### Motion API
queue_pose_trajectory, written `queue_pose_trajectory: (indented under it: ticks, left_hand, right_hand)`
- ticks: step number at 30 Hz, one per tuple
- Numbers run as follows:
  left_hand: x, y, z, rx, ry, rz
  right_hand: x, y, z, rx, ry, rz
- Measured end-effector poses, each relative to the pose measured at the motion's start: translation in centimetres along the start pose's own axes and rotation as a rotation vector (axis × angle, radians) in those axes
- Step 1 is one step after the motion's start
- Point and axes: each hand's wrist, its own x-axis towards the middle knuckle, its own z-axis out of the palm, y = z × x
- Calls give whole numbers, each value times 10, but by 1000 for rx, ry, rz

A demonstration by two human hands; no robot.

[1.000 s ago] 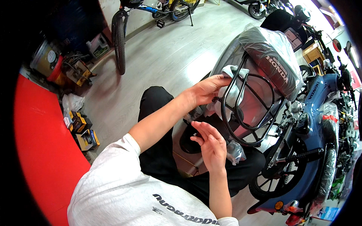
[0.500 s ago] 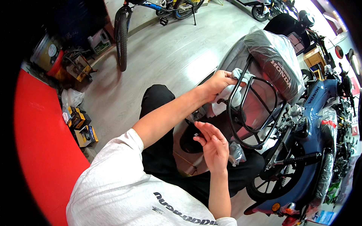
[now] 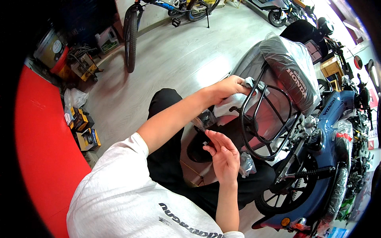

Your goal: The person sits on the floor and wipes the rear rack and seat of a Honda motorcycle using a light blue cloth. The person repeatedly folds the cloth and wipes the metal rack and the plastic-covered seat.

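My left hand (image 3: pixel 231 88) reaches forward, its fingers closed on a pale cloth (image 3: pixel 233 102) wrapped against the bar of a black tubular rear rack (image 3: pixel 243 133). Part of the cloth hangs loose below the hand, beside the rack's short hook. Behind the rack lies a dark motorcycle seat (image 3: pixel 287 71) covered in clear plastic. Below it is a black rear fender (image 3: pixel 226 137), with a plastic-wrapped part (image 3: pixel 204 119) on one side and another clear-wrapped part (image 3: pixel 247 165) on the other. My right hand (image 3: pixel 224 155) is raised in front of the fender, palm up, fingers extended, holding nothing.
A blue motorcycle (image 3: pixel 329 127) stands close on the right. Ahead, a bicycle (image 3: pixel 130 39) is parked on the pale floor (image 3: pixel 174 59). On the left are a red surface (image 3: pixel 43 150), small boxes (image 3: pixel 85 135), a bucket (image 3: pixel 51 53) and a jug (image 3: pixel 106 41).
My left hand has shifted slightly on the rack bar with the cloth, whose loose part now lies differently. The right hand keeps nearly the same pose. The whole view has moved a little.
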Motion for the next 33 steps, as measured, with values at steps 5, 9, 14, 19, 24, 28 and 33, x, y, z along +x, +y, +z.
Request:
queue_pose_trajectory:
  ticks: [5,9,14,19,24,28,33]
  left_hand:
    - [-21,25,-24,550,34,-61]
    - [-9,42,-45,323,410,122]
    - [43,62,-8,628,277,298]
    - [57,69,11,941,230,247]
    - [39,74,-3,920,63,237]
    - [24,69,4,910,-18,308]
    - [15,74,8,844,-15,211]
  right_hand:
    - [-4,-4,-2,11,10,-2]
    - [-1,-1,-4,29,-3,-2]
    - [-1,2,-2,17,-2,3]
    - [-3,3,-3,27,0,-9]
    - [1,2,-2,4,-9,-4]
    - [1,1,-4,5,-53,0]
    - [0,-2,-2,-1,-36,8]
